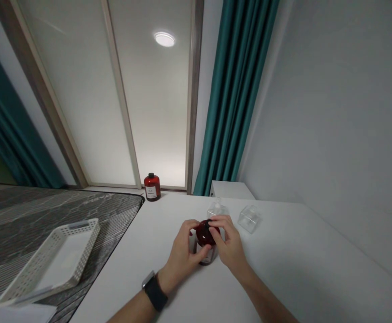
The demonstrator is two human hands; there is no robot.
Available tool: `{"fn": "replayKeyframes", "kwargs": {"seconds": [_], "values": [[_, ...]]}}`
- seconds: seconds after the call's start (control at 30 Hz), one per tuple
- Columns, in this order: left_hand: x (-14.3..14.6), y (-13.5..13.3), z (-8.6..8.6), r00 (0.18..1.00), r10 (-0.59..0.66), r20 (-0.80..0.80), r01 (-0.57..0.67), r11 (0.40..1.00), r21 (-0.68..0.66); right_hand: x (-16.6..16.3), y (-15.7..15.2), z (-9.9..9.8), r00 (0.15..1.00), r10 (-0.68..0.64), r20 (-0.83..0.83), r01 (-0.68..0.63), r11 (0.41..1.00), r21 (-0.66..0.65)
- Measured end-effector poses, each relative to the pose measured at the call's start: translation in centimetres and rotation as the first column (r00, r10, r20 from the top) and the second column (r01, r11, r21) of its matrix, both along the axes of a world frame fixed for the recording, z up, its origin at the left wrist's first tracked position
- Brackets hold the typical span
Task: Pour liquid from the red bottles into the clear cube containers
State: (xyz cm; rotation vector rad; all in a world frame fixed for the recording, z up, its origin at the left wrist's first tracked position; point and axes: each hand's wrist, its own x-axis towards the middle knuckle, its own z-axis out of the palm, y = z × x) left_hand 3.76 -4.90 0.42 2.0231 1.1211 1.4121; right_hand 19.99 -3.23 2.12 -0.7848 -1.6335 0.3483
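Head view, centre-low of frame: red bottle (205, 237) upright on white table (283, 269), held between both hands. Left hand (182, 251) w/ fingers wrapped round bottle's body, thumb across front; black wristwatch (154, 291) on that wrist. Right hand (227, 244) w/ fingertips pinched on bottle's top; whether cap is on, cannot tell. Just behind hands: clear dispenser bottle (217, 208); to its right, clear square container (249, 218). Upper centre, at window sill: second red bottle (151, 186), black cap, well apart. Lower left: white perforated tray (52, 262) on dark patterned mat (20, 224). Teal curtain (236, 98) upper centre-right.
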Motion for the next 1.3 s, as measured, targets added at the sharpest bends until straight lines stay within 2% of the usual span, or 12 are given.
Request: {"fn": "replayKeyframes", "kwargs": {"seconds": [0.53, 0.73, 0.9, 1.3], "values": [[-0.02, 0.11, -0.51, 0.999, -0.011, 0.033, 0.010, 0.999, 0.037, 0.47, -0.31, -0.40, 0.995, 0.099, -0.019, -0.101, 0.991, -0.089], [-0.09, 0.09, -0.45, 0.999, -0.015, 0.034, 0.014, 0.999, 0.032, 0.47, -0.50, -0.32, 0.997, 0.065, -0.048, -0.069, 0.994, -0.085], [-0.08, 0.04, -0.53, 1.000, -0.014, 0.026, 0.013, 1.000, 0.018, 0.49, -0.55, -0.42, 0.993, 0.109, -0.047, -0.113, 0.989, -0.095], [-0.05, -0.02, -0.46, 0.999, -0.019, 0.026, 0.019, 1.000, 0.018, 0.59, -0.61, -0.64, 0.993, 0.109, -0.050, -0.113, 0.990, -0.089]]}}
